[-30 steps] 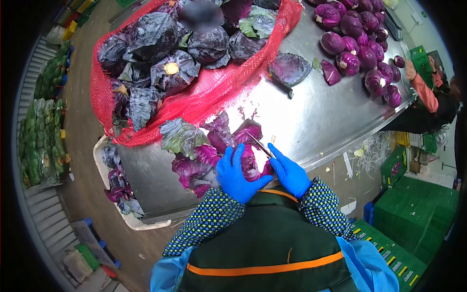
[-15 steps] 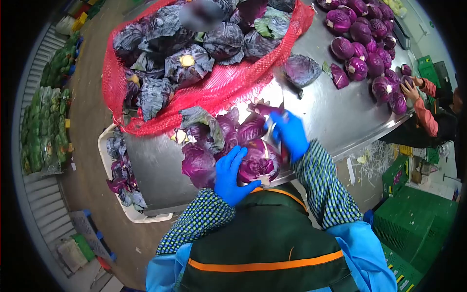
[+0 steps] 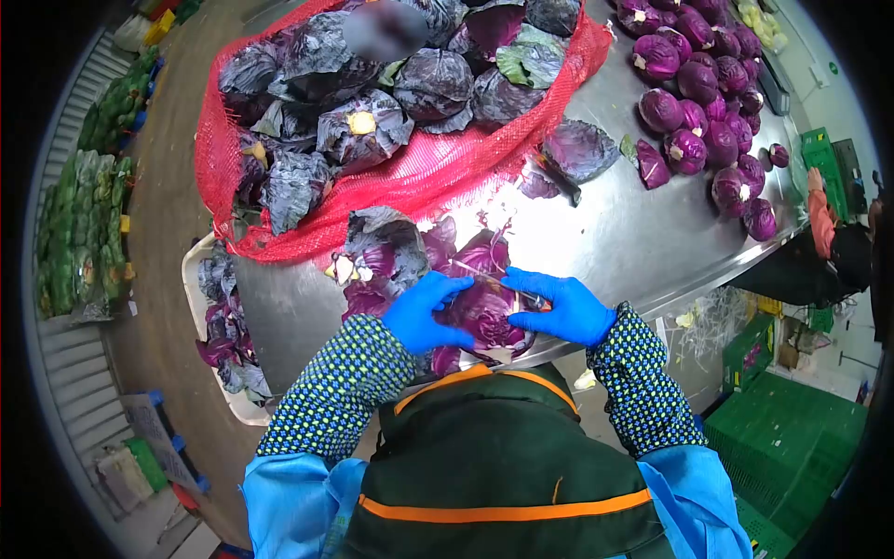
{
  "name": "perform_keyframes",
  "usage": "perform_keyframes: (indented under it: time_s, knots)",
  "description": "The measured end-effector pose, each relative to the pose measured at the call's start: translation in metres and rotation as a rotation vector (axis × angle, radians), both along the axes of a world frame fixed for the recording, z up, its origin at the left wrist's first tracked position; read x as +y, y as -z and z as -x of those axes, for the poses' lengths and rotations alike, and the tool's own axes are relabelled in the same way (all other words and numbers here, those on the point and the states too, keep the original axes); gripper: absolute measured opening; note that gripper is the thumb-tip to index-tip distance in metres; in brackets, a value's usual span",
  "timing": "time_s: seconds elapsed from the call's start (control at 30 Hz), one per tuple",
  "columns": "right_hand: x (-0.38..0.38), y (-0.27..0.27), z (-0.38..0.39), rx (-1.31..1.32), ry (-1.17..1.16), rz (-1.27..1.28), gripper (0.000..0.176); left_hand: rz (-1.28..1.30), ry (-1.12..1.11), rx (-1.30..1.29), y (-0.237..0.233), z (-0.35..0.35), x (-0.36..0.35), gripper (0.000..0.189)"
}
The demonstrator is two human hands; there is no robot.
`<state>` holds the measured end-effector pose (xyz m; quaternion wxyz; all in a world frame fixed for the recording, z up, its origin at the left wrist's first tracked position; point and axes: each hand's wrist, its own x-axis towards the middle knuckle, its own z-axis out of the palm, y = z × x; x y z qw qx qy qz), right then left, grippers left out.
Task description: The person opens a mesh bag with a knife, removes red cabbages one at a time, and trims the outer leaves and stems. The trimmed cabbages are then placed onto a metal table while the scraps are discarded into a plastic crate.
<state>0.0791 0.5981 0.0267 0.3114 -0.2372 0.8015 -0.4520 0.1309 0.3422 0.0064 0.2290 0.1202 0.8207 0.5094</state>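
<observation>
Both hands wear blue gloves and hold one purple cabbage [image 3: 489,317] at the table's near edge. My left hand [image 3: 428,312] wraps round its left side, thumb low on it. My right hand [image 3: 562,307] grips its right side, and a thin knife [image 3: 533,300] shows between that hand's fingers, its blade pointing up and left over the cabbage. Loose purple leaves [image 3: 440,240] and a dark outer leaf [image 3: 386,244] lie just beyond. Another dark leaf [image 3: 579,151] rests farther right on the metal table [image 3: 643,233].
A red mesh bag [image 3: 372,200] of untrimmed cabbages fills the back left. Trimmed purple cabbages [image 3: 703,102] are piled at the back right. A white bin [image 3: 200,293] with leaf scraps stands left of the table. Another person's sleeve [image 3: 821,219] shows at right, near green crates [image 3: 792,438].
My right hand has come down onto the cabbage's right side. My left hand has shifted up and left. The other person's hands have drawn back from the pile, leaving a small cabbage there.
</observation>
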Motion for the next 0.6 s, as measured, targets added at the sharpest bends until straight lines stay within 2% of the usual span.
perform_keyframes:
  time_s: [0.03,0.07,0.1,0.17,0.2,0.23,0.3,0.37,0.4,0.43,0.5,0.53,0.6]
  knots:
    - [0.001,0.002,-0.001,0.087,-0.049,-0.007,0.050,-0.004,-0.008,0.002,0.000,0.000,0.001,0.081]
    - [-0.001,0.006,-0.006,0.202,0.004,0.026,0.042,-0.029,-0.060,-0.061,0.000,0.000,0.004,0.076]
    - [-0.002,0.008,-0.004,0.202,-0.008,0.024,0.042,-0.054,-0.114,-0.127,0.001,-0.001,0.006,0.072]
    - [-0.005,0.013,-0.007,0.157,0.161,-0.043,0.037,-0.081,-0.151,-0.099,0.003,-0.002,0.006,0.069]
    - [-0.011,0.020,-0.004,0.313,0.194,0.008,0.030,-0.102,-0.196,-0.138,0.005,-0.002,0.005,0.068]
    - [-0.016,0.024,0.005,0.314,0.192,0.007,0.030,-0.123,-0.242,-0.173,0.007,0.001,0.005,0.066]
    - [-0.026,0.025,0.026,-0.073,0.619,-0.164,0.024,-0.093,-0.222,-0.097,0.014,0.004,0.002,0.062]
    - [-0.017,0.073,0.037,-0.029,0.609,-0.226,0.025,-0.120,-0.152,-0.272,0.004,-0.001,0.003,0.060]
    - [-0.009,0.104,0.036,-0.017,0.584,-0.294,0.024,-0.141,-0.205,-0.261,0.001,-0.008,0.011,0.061]
    - [-0.004,0.106,0.031,-0.160,0.670,-0.077,0.027,-0.148,-0.234,-0.149,0.003,-0.016,0.015,0.060]
    - [-0.006,0.050,0.017,-0.471,0.970,0.088,0.037,-0.058,-0.294,0.102,0.008,-0.032,0.023,0.057]
    - [-0.006,0.020,0.007,-0.483,0.970,0.076,0.037,-0.060,-0.297,0.086,0.007,-0.037,0.027,0.057]
    - [-0.005,-0.021,-0.017,-0.583,0.721,0.066,0.053,0.305,-0.264,0.165,0.003,-0.041,0.032,0.048]
